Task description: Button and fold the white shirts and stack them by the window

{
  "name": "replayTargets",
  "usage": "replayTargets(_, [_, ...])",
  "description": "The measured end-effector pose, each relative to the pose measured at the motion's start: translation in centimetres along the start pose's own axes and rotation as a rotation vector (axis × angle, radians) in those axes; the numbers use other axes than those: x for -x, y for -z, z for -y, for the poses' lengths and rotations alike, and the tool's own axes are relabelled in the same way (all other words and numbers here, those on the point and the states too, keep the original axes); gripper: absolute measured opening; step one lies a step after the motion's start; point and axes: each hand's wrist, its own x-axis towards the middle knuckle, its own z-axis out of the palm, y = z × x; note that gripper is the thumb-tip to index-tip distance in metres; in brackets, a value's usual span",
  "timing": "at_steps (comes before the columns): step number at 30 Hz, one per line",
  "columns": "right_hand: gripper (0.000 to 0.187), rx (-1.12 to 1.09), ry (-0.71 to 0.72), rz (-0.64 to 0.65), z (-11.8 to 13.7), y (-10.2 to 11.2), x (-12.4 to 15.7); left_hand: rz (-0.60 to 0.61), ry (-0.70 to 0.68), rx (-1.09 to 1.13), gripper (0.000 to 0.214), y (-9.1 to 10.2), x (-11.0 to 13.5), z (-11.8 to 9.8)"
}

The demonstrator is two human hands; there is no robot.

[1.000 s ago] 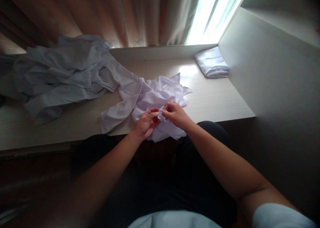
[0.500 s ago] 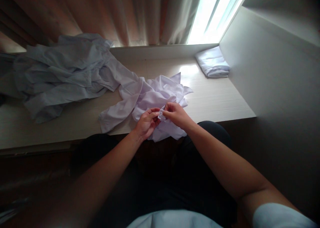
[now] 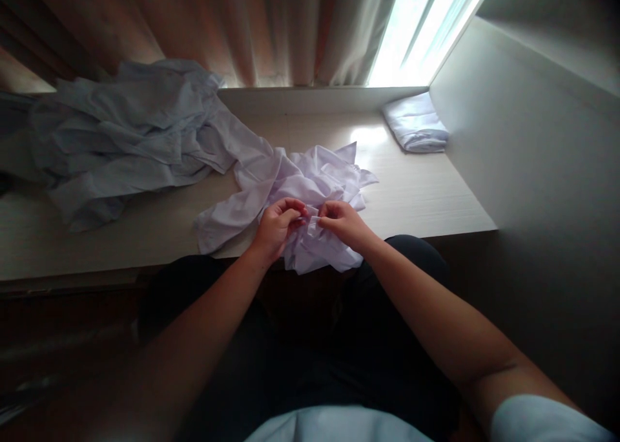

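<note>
A crumpled white shirt (image 3: 310, 177) with a faint lilac tint lies at the front edge of the ledge, one sleeve stretched to the left and its lower part hanging over the edge. My left hand (image 3: 279, 227) pinches a small bit of its cloth between thumb and forefinger. Just to the right, my right hand (image 3: 345, 223) has its fingertips closed on a small folded edge of the same shirt. A narrow gap with cloth in it separates the two hands. The fingertips partly cover what they grip.
A heap of white garments (image 3: 140, 132) spreads over the left of the pale ledge (image 3: 421, 196), touching the shirt. A folded white cloth (image 3: 417, 124) rests in the back right corner by the wall (image 3: 523, 125). Curtains (image 3: 242, 28) and a bright window stand behind.
My hands have drawn slightly apart, the left one moving left and up. The small gathered bit of cloth between them now looks flatter. The view has shifted a little.
</note>
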Motion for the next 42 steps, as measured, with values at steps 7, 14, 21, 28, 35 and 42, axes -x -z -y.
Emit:
replayTargets(7, [0.022,-0.043,-0.018,0.004,-0.2,1.2,0.0,0.042,-0.165,-0.393,0.015,1.2,-0.6,-0.1])
replayTargets(14, [0.023,-0.053,-0.006,0.049,0.3,1.6,0.3,0.147,-0.21,-0.428,0.038,0.5,-0.4,0.7])
replayTargets(21, [0.026,-0.002,0.118,0.026,0.7,2.1,0.8,0.181,-0.24,-0.461,0.01,0.2,-0.7,1.3])
replayTargets(28, [0.016,0.196,0.289,-0.026,1.3,2.1,1.1,0.089,-0.332,-0.544,0.011,0.1,-0.4,0.3])
replayTargets(35, [0.008,0.305,0.385,-0.091,1.5,1.4,1.1,0.147,-0.233,-0.395,0.01,0.3,-0.4,0.6])
replayTargets(42, [0.008,0.313,0.378,-0.113,1.7,1.4,1.2,0.181,-0.167,-0.338,0.023,0.3,-0.6,0.4])
